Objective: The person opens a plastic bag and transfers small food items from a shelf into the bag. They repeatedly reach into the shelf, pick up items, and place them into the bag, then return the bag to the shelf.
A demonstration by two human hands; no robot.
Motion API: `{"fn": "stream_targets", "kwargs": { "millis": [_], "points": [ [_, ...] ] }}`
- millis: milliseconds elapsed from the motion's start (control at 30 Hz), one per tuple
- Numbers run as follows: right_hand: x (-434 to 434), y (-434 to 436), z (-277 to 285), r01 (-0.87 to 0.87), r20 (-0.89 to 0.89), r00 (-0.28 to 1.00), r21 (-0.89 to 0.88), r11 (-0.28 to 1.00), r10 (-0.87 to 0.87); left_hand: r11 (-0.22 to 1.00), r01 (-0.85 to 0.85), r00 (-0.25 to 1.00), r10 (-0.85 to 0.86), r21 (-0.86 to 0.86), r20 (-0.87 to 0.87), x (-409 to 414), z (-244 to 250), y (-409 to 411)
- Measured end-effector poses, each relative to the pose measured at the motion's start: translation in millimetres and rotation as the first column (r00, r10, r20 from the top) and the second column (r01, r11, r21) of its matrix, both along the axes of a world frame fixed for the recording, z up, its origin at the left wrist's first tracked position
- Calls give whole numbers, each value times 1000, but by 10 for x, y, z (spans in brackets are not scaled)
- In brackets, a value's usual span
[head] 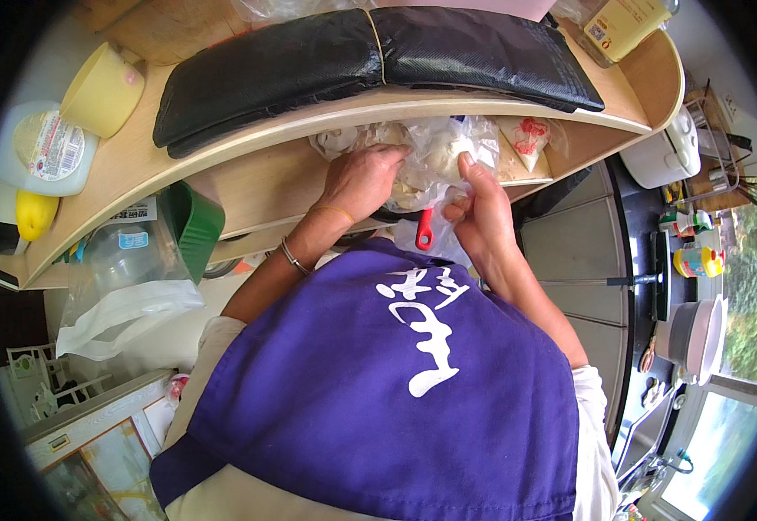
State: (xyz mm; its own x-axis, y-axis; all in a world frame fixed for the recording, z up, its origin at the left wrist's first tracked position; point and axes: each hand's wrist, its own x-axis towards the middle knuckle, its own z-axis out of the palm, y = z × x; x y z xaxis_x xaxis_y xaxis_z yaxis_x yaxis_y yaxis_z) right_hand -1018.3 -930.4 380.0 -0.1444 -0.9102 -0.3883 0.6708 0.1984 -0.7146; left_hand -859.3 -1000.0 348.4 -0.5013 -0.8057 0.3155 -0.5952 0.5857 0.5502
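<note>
Clear plastic bags (447, 146) with whitish contents lie on a wooden shelf below the top board. My right hand (486, 208) grips the edge of one bag, thumb up and fingers curled against the film. At the bags' left side is my left hand (369, 176), its back towards me and its fingertips hidden behind the plastic, so its hold is unclear. Between the hands, a red handle (425, 230) with a hanging hole points down. A small bag with red print (528, 140) rests on the shelf to the right.
A folded black bag (274, 71) with a band lies on the top board. Left are a yellow cup (103, 88), a white tub (46, 150) and a green plastic container (195, 228). A bottle (626, 29) stands upper right. A dark counter (642, 215) holds a white appliance (662, 143).
</note>
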Motion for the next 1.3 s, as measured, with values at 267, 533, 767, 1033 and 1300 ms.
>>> {"fn": "stream_targets", "kwargs": {
  "millis": [267,533,767,1033,1300],
  "points": [
    [-21,1,-7,-34,43,998,0,999,34,990,-131,991,131,43,-5,-109,155,-12],
    [-68,-32,-85,-30,-27,999,62,998,32,990,8,720,92,140,-688,-145,64,-207],
    [-28,-62,-40,-17,-162,987,35,999,22,805,398,777,-42,440,-628,-126,29,-172],
    [-84,-194,-153,121,-176,977,-15,993,-122,594,507,738,76,625,-671,-216,-66,-121],
    [-127,-283,-254,98,-254,962,-41,994,-105,727,539,719,-135,426,-681,-218,-30,-134]
  ]
}}
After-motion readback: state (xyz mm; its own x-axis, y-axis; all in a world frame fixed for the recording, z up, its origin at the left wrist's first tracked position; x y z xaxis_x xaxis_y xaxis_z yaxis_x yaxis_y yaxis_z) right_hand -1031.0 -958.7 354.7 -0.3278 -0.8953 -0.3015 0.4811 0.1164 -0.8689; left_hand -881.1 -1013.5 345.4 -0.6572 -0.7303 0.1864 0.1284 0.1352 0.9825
